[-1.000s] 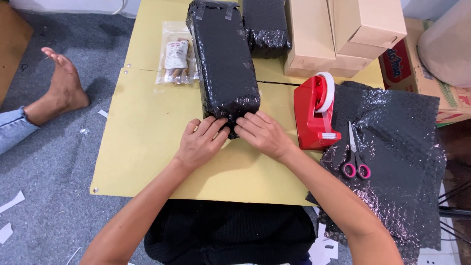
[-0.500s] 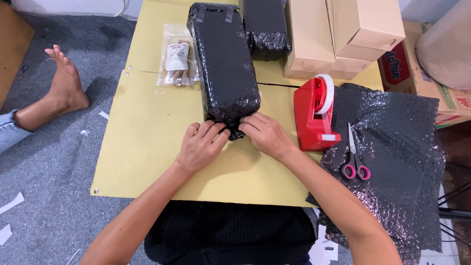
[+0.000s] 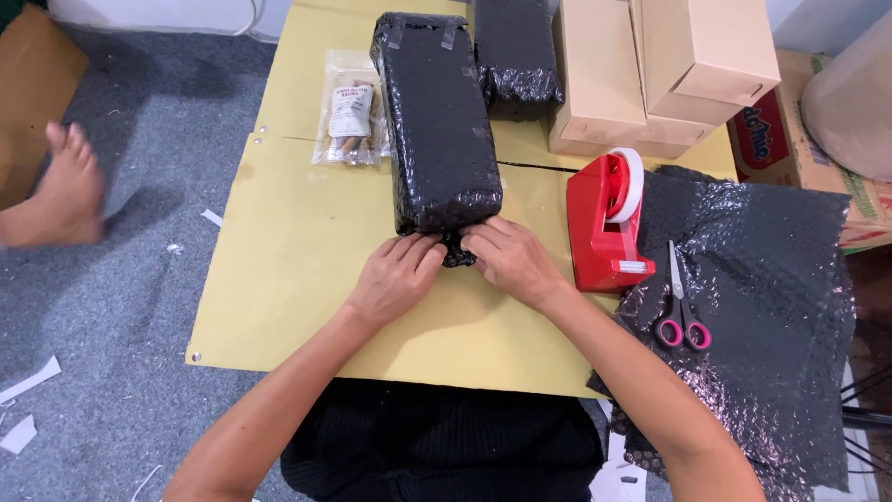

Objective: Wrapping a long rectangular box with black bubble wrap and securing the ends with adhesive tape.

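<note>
- The left hand (image 3: 398,276) and right hand (image 3: 514,263) meet at the near end of a long parcel wrapped in black bubble wrap (image 3: 437,121), fingers curled onto the bunched wrap there; both pinch it, though the fingertips hide the fold itself.
- The parcel lies lengthwise on the yellow table (image 3: 279,251), its far end taped down.
- A second black-wrapped parcel (image 3: 516,51) sits just beside it, cut off by the top edge.
- A clear packet with a label (image 3: 351,121) lies to the left; its contents are hard to make out.
- A red tape dispenser (image 3: 609,223) stands right of the hands.
- Pink-handled scissors (image 3: 680,302) rest on loose black bubble wrap sheets (image 3: 771,307), which run past the table's edge.
- Cardboard boxes (image 3: 650,70) stack behind, partly out of frame.
- Another person's bare foot (image 3: 56,191), blurred, rests on the grey floor (image 3: 121,307).
</note>
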